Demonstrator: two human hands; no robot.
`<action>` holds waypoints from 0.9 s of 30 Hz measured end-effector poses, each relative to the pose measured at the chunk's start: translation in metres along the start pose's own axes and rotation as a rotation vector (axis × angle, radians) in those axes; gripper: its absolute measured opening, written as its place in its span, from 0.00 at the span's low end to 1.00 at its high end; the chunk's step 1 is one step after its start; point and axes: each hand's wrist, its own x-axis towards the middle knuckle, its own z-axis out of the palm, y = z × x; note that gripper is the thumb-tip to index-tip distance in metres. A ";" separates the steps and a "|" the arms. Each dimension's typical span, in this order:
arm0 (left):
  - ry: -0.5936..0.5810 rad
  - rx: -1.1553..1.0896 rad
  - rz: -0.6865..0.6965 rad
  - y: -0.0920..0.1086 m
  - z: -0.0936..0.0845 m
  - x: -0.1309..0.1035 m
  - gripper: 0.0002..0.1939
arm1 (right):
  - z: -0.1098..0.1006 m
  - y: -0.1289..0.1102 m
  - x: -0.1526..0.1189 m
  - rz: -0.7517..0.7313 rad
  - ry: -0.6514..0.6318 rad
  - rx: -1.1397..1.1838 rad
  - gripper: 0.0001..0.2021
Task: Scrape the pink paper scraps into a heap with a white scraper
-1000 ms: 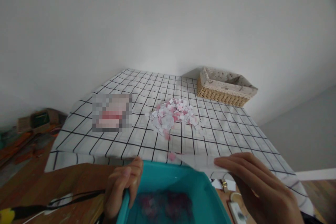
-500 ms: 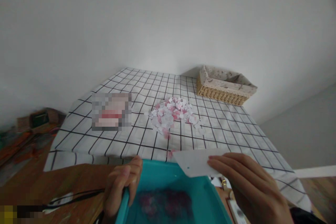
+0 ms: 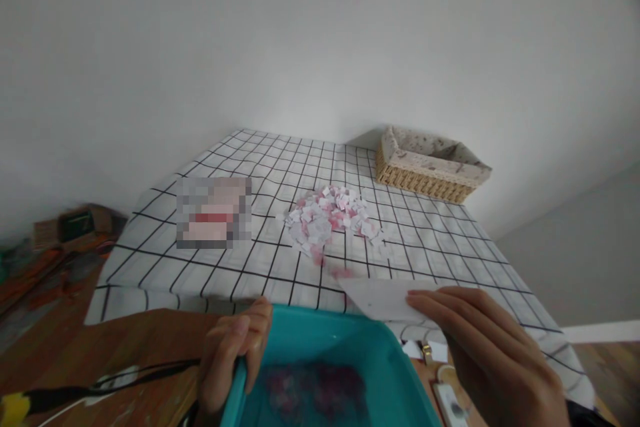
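My left hand (image 3: 237, 347) grips the left rim of a teal plastic bin (image 3: 400, 373) at the table's front edge. Dark reddish material, blurred, lies on the bin's floor. In my right hand (image 3: 493, 340) is a flat white card (image 3: 377, 297), pinched between fingers and thumb and held low over the tablecloth's near edge, just above the bin's far right corner. A pink smear of scraps (image 3: 343, 272) shows at the card's left tip. Beyond it lies a loose pile of small white and pink paper pieces (image 3: 330, 213) on the cloth.
A black-and-white checked cloth (image 3: 280, 160) covers the table, with a fabric-lined wicker basket (image 3: 430, 177) at the back right and a pixelated pinkish item (image 3: 214, 213) on the left. Below are a power strip (image 3: 450, 403), black cables (image 3: 165, 370) and, far left, cardboard boxes (image 3: 85, 223).
My right hand and the card have moved slightly right and up, away from the bin's opening onto the cloth edge. The pink scraps by its tip shifted. My left hand stays on the rim.
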 end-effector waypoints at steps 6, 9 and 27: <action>0.111 -0.051 -0.009 0.000 0.006 -0.001 0.32 | -0.001 0.001 0.001 0.012 -0.017 -0.019 0.16; 0.056 -0.048 -0.008 -0.001 0.004 0.000 0.32 | 0.000 0.005 -0.002 0.081 0.058 -0.090 0.14; 0.066 -0.060 0.053 0.003 0.007 0.006 0.32 | 0.005 0.006 0.009 0.220 0.106 -0.102 0.12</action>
